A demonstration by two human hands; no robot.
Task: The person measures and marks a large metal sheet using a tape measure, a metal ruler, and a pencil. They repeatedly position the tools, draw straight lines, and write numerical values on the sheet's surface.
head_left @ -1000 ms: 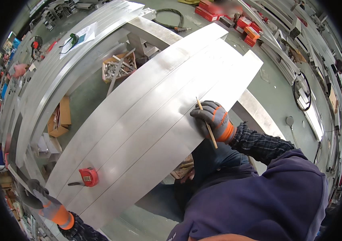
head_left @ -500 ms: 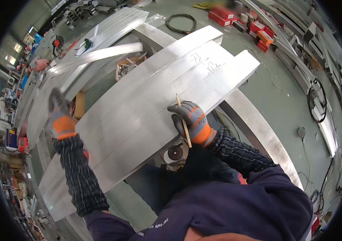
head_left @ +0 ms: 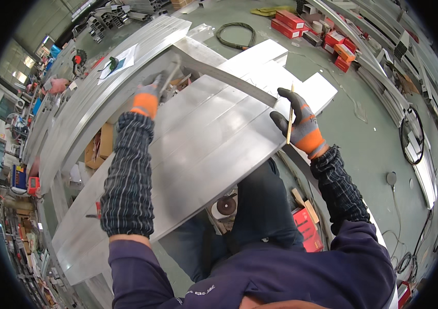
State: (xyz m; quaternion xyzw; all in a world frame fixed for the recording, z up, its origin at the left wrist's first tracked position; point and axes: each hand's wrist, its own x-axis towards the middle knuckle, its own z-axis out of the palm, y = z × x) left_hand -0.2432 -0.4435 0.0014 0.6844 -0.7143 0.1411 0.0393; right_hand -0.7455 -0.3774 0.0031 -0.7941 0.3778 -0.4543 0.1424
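Note:
Several silver aluminium profiles lie side by side in front of me, with handwritten marks on the far right part. My left hand, in a grey and orange glove, is closed around the short leg of an L-shaped metal square; motion blurs that end. Its long blade reaches right across the profiles, its tip close to my right hand. In that gloved hand a wooden pencil is held upright. The thumb and forefinger are spread towards the blade's tip; whether they touch it I cannot tell.
Beyond my left hand, more long profiles carry a paper sheet. A cardboard box sits beside the profiles, and a disc tool is below their near edge. Red boxes lie on the floor at the far right, another by my leg.
My left hand has swung right and away from me, and the square now extends over the profiles instead of to the left. My right hand has moved right and up with the pencil.

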